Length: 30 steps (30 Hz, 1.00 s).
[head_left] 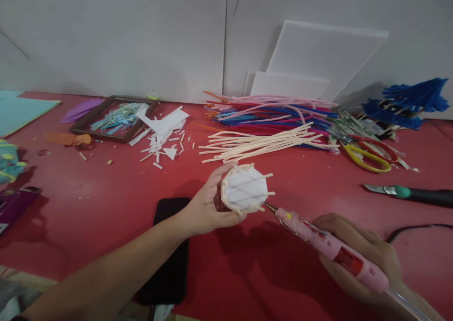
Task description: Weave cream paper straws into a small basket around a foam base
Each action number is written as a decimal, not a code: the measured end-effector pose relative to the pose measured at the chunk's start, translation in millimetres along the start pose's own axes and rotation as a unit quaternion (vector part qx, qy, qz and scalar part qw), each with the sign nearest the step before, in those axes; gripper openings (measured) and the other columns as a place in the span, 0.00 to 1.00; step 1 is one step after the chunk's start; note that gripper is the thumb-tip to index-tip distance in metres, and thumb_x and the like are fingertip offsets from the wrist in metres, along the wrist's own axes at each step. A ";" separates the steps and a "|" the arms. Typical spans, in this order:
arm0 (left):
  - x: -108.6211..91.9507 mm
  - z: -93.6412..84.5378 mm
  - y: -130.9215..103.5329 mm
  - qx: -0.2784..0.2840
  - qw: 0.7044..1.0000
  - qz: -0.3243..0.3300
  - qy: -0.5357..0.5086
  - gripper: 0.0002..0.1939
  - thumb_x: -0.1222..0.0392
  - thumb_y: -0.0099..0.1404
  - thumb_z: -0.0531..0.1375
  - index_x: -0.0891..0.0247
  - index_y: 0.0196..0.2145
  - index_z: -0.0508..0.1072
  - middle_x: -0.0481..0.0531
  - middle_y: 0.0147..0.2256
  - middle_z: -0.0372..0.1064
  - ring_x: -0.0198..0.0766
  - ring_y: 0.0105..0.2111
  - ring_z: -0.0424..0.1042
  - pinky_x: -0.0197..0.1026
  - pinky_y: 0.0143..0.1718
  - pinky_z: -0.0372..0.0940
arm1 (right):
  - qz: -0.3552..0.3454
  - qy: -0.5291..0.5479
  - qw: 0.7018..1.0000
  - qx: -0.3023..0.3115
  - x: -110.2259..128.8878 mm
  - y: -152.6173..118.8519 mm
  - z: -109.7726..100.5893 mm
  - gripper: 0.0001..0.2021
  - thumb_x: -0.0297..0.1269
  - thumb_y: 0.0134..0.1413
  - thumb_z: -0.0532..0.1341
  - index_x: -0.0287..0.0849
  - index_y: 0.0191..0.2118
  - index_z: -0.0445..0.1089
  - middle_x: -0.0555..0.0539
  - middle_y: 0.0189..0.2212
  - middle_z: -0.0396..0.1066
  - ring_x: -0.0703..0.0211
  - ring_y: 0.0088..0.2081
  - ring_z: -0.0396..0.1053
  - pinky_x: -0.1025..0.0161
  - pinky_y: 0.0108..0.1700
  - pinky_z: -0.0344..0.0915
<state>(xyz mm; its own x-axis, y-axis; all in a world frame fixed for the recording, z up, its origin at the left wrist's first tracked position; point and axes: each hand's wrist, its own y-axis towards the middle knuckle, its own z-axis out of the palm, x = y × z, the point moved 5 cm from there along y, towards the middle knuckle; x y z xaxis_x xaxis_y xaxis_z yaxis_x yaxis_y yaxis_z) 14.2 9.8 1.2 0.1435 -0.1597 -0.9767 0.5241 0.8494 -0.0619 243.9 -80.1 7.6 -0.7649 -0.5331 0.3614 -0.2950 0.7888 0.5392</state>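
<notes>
The left hand [208, 205] is grasping a small round white piece [246, 189], its thumb pressing along the near side and its fingers curling around the far side. The piece is sitting above the middle of the red worktop [276, 269], its white face turning up towards the camera. Cream stems are running around its rim, and three short stem ends are sticking out on the right.

The right hand [357, 250] is grasping a pink glue gun [329, 245], which is pointing left and away from the person. Its metal tip is reaching the lower right rim of the round piece; whether the two are touching is hard to tell.

A black phone [173, 259] is lying by the near edge of the worktop, the left forearm crossing over it. Beyond the round piece, a bundle of cream pipe cleaners [262, 144] is lying in front of a pile of coloured pipe cleaners [269, 109] towards the far edge. White boards [322, 52] are leaning against the grey wall [141, 38] behind them.

Towards the far right corner, yellow-handled scissors [368, 163] and a red-handled tool [384, 146] are lying together, with a fluffy blue bundle [414, 102] resting beyond. A craft knife [421, 196] is lying nearer, by the right edge, its blade pointing left. Towards the far left, a brown frame [80, 124] is holding pale blue and green scraps, and white paper scraps [166, 127] are lying just to its right.
</notes>
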 end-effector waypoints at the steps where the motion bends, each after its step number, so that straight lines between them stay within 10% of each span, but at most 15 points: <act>1: 0.2 0.0 0.0 0.002 1.000 -0.001 -0.001 0.47 0.63 0.50 0.70 0.53 0.64 0.53 0.62 0.60 0.61 0.55 0.60 0.63 0.56 0.58 0.62 | -0.004 0.001 1.000 -0.005 -0.7 -0.1 -0.1 0.07 0.36 0.61 0.51 0.46 0.39 0.65 0.46 0.29 0.69 0.57 0.26 0.68 0.62 0.26 0.63; 30: -4.9 -2.5 0.6 0.001 0.993 0.065 0.094 0.45 0.61 0.52 0.70 0.55 0.64 0.56 0.61 0.63 0.58 0.54 0.63 0.59 0.54 0.63 0.54 | 0.061 0.022 0.998 -0.011 2.7 3.9 -2.9 0.06 0.37 0.61 0.51 0.47 0.32 0.61 0.50 0.23 0.62 0.61 0.21 0.60 0.63 0.22 0.57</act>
<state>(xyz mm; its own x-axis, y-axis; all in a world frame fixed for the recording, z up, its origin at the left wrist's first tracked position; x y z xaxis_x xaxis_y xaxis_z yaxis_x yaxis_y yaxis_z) 11.7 12.3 5.5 0.0511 0.0491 -0.9975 0.5135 0.8554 0.0684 242.4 -79.4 12.8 -0.7680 -0.4468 0.4588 -0.1876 0.8419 0.5059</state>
